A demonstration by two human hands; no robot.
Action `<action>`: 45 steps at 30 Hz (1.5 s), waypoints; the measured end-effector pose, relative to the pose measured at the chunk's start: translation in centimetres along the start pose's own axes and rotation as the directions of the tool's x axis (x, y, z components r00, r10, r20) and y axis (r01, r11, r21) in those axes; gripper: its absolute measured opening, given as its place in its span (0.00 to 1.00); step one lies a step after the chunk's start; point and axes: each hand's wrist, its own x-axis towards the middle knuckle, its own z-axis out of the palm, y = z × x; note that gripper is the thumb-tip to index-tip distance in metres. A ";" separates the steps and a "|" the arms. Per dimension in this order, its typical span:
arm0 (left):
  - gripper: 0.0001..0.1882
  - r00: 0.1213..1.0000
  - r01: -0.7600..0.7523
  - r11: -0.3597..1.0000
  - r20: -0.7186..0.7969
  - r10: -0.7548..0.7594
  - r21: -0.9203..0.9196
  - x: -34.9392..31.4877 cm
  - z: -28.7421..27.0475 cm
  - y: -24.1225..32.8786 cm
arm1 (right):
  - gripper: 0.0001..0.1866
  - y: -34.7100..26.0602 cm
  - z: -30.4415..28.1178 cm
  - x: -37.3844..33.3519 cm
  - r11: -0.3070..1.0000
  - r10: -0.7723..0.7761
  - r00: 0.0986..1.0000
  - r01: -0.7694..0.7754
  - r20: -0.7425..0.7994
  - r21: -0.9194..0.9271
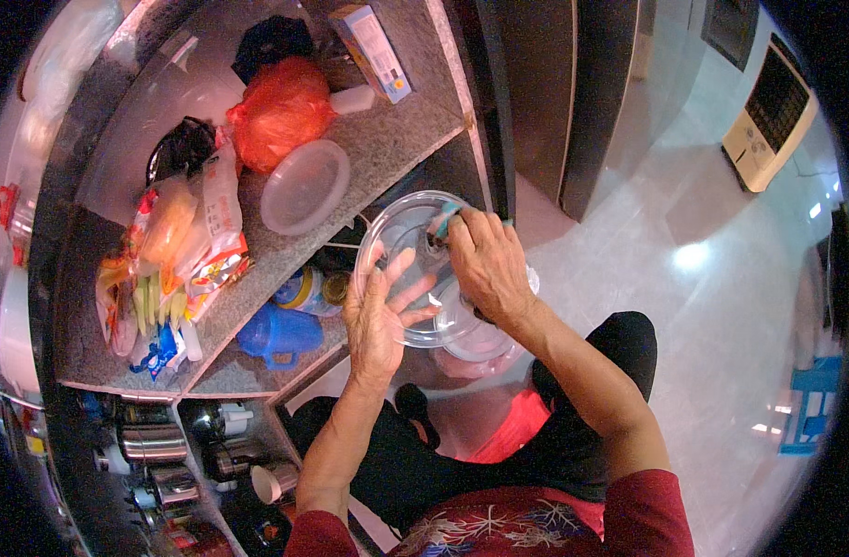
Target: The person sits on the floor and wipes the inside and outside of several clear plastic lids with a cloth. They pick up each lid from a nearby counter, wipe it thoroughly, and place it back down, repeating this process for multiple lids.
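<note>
A clear, round plastic bowl point(401, 227) is held tilted in front of me, above my lap. My left hand point(380, 316) supports it by the near left side, and its spread fingers show against the see-through plastic. Bunched in my right hand point(488, 260) is a teal and white cloth point(443, 221), pressed against the bowl toward its far right side. The fingers of that hand are curled, so most of the cloth is hidden. Another clear, round plastic piece point(480, 340) shows below the bowl, partly covered by it and my right hand.
On the stone shelf at left lie a translucent round lid point(306, 187), a red plastic bag point(281, 111), a box point(373, 54) and food packets point(222, 204). Below are a blue mug point(278, 336) and steel pots point(154, 443). A cream air cooler point(766, 116) stands at far right.
</note>
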 end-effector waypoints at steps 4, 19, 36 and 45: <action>0.30 0.997 -0.048 0.998 -0.069 0.045 -0.037 0.4 -0.1 -0.2 | 0.20 -2.1 -0.2 -2.4 0.999 0.013 0.998 -0.016 0.064 0.052; 0.27 0.991 0.100 0.990 0.094 -0.090 -0.104 -0.6 0.7 -1.3 | 0.24 -1.4 -1.8 0.5 0.942 -0.266 0.959 0.280 -0.099 0.183; 0.28 0.998 -0.029 1.000 -0.062 0.028 -0.005 0.5 -0.5 -0.8 | 0.19 -2.4 -1.8 -4.3 0.983 -0.180 0.950 0.162 0.254 0.091; 0.33 0.982 0.166 0.976 0.118 -0.150 -0.138 -0.4 1.2 -2.0 | 0.19 -1.6 -3.4 1.5 0.790 0.289 0.955 -0.197 -0.069 0.581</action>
